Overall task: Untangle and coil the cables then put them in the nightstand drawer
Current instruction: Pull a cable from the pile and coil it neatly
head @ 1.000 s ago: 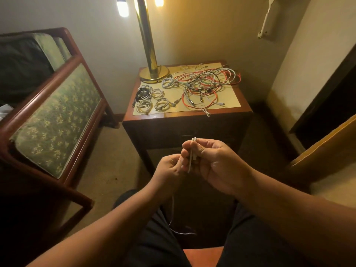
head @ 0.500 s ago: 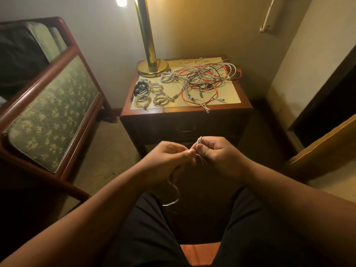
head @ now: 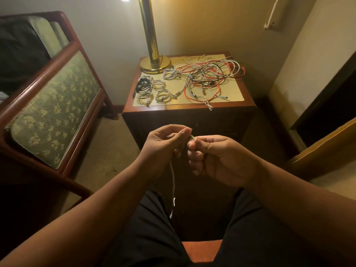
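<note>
Roughly midway, I judge: a white cable hangs in front of the nightstand, its upper end pinched between the curled fingers of the left hand and the right hand, its tail dangling below them. On the nightstand's top, several finished coils lie near the lamp base, and beside them a red-and-white tangle awaits. The drawer front is too dark to read.
</note>
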`<state>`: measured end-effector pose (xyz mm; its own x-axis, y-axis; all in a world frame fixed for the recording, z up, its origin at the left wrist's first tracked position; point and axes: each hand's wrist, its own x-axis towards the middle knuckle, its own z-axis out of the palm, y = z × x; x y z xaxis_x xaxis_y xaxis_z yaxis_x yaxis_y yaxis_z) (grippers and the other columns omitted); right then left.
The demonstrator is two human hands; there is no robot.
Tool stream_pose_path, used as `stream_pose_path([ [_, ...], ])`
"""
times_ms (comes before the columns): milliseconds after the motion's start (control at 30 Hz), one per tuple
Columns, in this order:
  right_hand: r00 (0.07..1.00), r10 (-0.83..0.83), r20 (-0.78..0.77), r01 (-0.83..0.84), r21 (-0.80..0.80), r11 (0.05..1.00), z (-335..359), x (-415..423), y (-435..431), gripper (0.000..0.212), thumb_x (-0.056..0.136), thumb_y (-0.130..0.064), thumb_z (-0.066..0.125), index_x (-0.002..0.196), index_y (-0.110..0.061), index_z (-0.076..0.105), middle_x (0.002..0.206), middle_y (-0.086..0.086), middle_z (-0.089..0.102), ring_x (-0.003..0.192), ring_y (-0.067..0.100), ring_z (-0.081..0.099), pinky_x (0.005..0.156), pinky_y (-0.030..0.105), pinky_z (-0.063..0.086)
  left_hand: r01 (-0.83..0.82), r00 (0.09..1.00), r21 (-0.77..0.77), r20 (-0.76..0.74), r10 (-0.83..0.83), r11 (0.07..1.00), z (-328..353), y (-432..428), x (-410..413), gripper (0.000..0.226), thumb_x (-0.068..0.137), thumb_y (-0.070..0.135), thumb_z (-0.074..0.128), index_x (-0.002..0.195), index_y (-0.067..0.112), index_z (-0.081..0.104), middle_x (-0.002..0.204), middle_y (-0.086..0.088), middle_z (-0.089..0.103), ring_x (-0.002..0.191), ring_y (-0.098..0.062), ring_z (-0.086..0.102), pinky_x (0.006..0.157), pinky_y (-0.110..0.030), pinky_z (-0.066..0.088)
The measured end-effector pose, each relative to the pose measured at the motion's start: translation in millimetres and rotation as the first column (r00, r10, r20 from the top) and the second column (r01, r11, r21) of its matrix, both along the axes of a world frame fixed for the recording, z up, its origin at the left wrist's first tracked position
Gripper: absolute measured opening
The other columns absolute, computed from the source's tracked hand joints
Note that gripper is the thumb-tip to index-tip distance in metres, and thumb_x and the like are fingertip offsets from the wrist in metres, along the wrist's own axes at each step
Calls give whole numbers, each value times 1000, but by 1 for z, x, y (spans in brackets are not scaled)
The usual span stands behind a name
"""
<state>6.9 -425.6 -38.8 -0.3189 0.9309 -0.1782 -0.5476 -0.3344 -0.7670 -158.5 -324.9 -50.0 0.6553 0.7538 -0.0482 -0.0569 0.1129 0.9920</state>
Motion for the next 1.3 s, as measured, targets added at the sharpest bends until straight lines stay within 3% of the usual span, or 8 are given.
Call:
stream_pose_path([
  [167, 969, -211, -129, 209, -27, 978, 15, -3, 6, 30, 107, -13, 33, 93, -8, 59, 77, 3, 51, 70, 14, 54, 67, 29, 55, 5, 1000, 6, 11, -5, 1000, -8, -17, 7, 21, 91, 30, 60, 101, 19, 75, 81, -3, 70, 67, -18, 62, 58, -32, 52],
  [333, 855, -487, -175, 488, -45, 872, 21, 19, 22, 26, 107, -16, 35, 98, -7, 58, 73, 1, 57, 68, 14, 59, 68, 31, 58, 173, 945, 145, -303, -122, 974, -16, -47, 19, 22, 104, 25, 51, 102, 18, 72, 63, 2, 65, 51, -14, 54, 48, -27, 43],
  [467, 832, -514, 210, 499, 125, 858, 11, 40, 20, 24, 108, -17, 41, 105, -4, 60, 78, 5, 62, 74, 18, 64, 74, 34, 60, 247, 936, 106, -282, -209, 963, -2, -48, 19, 26, 103, 30, 53, 94, 17, 74, 59, 3, 56, 51, -10, 50, 48, -24, 40],
  [567, 681, -391, 619, 275, 279, 920, 6, 42, 15, 28, 109, -20, 42, 104, -3, 63, 83, 7, 65, 78, 18, 66, 74, 28, 57, 196, 971, 35, -147, -189, 980, 17, -32, 12, 27, 90, 39, 61, 83, 16, 72, 60, 1, 53, 50, -11, 46, 44, -23, 38],
  [633, 665, -282, 691, 134, 261, 956, 6, 36, 14, 31, 109, -18, 40, 101, -1, 64, 84, 8, 66, 77, 16, 66, 71, 24, 55, 143, 986, 16, -85, -142, 990, 23, -19, 7, 27, 87, 37, 62, 80, 12, 70, 58, 1, 49, 48, -11, 43, 43, -22, 37],
  [933, 956, 72, 285, -96, 72, 993, 5, 8, 3, 29, 107, -20, 40, 103, -2, 63, 80, 7, 60, 74, 17, 61, 73, 34, 57, 112, 991, 230, -99, -92, 967, 3, 3, -4, 26, 97, 36, 63, 85, 13, 68, 67, 3, 62, 56, -9, 55, 50, -22, 43],
  [1133, 989, -109, -100, 114, 43, 993, 13, 7, 2, 24, 105, -20, 43, 99, -5, 61, 81, 7, 52, 75, 17, 56, 71, 31, 57, 123, 992, -55, -29, -125, 991, -16, -20, 13, 30, 102, 38, 50, 91, 17, 68, 70, -5, 55, 59, -19, 48, 56, -34, 42],
  [1300, 925, -378, -38, 379, 38, 924, 21, 9, 6, 24, 106, -20, 44, 104, -4, 62, 79, 5, 60, 74, 16, 62, 72, 31, 58, 131, 971, -58, -192, -140, 990, -20, -42, 24, 34, 108, 24, 43, 86, 12, 66, 63, -7, 50, 53, -20, 46, 51, -31, 39],
])
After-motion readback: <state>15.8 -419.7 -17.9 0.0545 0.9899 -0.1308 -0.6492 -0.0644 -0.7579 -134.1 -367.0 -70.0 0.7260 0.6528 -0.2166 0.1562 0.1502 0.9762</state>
